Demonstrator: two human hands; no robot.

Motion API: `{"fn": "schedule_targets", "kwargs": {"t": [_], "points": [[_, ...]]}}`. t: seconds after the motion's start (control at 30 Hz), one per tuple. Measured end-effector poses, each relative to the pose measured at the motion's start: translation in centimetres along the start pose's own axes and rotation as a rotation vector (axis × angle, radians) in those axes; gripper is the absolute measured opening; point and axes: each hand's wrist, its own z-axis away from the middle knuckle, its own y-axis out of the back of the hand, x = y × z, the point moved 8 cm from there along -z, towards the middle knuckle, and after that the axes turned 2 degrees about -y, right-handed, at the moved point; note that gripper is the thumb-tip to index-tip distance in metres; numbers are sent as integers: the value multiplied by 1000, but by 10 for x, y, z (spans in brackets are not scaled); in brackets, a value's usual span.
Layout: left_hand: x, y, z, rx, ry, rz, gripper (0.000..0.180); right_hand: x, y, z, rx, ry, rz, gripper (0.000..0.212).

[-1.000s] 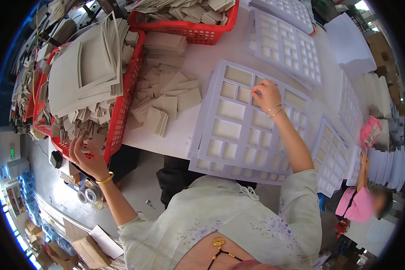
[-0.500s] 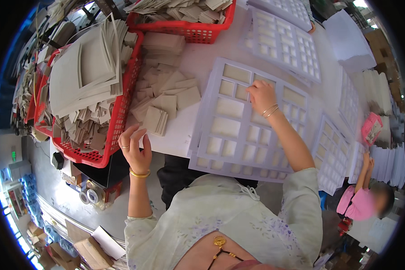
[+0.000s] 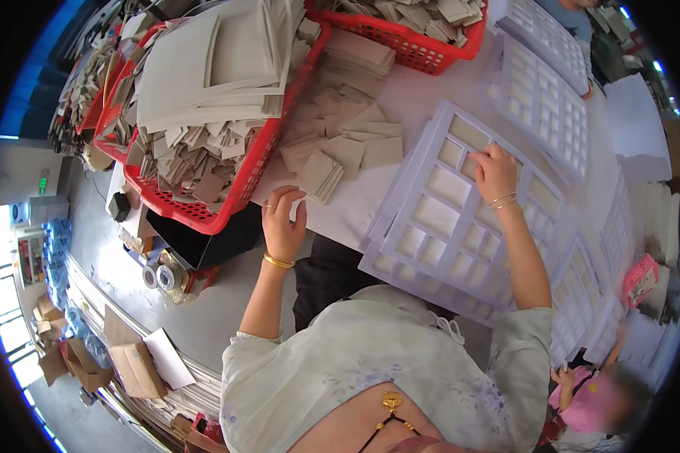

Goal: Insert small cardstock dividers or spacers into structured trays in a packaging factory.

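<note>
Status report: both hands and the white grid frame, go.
Left hand open at the table edge, near the loose tan cardboard squares. Right hand flat on the white windowed grid frame, pressing a cell. Red plastic basket beside the left hand.

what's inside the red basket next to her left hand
The red basket holds a jumble of small tan card pieces with a stack of large pale sheets on top. What lies under the sheets is covered.
</note>
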Motion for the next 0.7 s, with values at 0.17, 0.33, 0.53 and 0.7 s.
{"fn": "schedule_targets", "kwargs": {"t": [0.17, 0.33, 0.53, 0.7], "points": [[-33, -27, 6, -17, 56, -40, 28, -13, 8, -13, -45, 25, 88, 23], [-55, -61, 5, -75, 205, -262, 53, -113, 28, -47, 129, 173, -195, 14], [-60, -66, 9, 17, 180, -178, 59, -213, -69, -56, -177, 256, -355, 16], [-73, -59, 26, 271, 269, 61, 59, -232, -103, -74, -171, 105, -173, 21]]}}
